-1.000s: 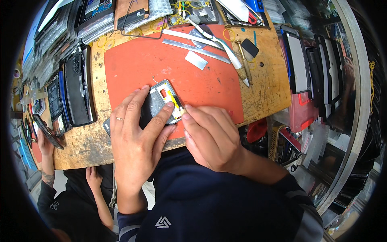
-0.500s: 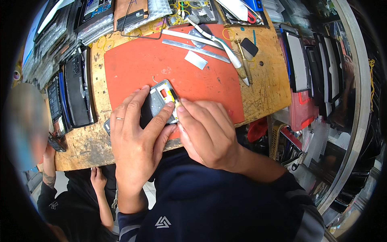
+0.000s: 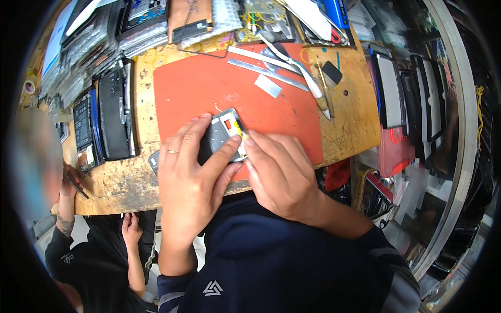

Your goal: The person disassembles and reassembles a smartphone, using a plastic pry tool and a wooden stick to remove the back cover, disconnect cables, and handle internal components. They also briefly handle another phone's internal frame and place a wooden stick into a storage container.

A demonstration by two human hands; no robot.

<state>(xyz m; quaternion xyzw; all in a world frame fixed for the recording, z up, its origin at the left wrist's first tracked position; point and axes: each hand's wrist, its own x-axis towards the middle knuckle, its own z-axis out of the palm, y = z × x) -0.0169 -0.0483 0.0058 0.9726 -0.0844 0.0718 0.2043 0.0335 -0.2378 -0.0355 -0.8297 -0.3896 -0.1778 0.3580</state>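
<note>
Person's hands, two: one left hand (image 3: 192,161), one right hand (image 3: 284,175); one ring (image 3: 173,152); one phone shell (image 3: 213,142); one thin tool (image 3: 245,133); one orange mat (image 3: 193,78); one wooden bench (image 3: 117,195); one white strip (image 3: 255,55); one silver strip (image 3: 269,74); one small pale plate (image 3: 268,86); one co-worker (image 3: 99,255), two hands (image 3: 132,230) visible

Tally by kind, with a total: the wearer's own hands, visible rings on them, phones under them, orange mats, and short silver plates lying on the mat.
Hands: 2, left hand and right hand
Ring: 1
Phone: 1
Orange mat: 1
Short silver plate: 1
Total: 6
</note>
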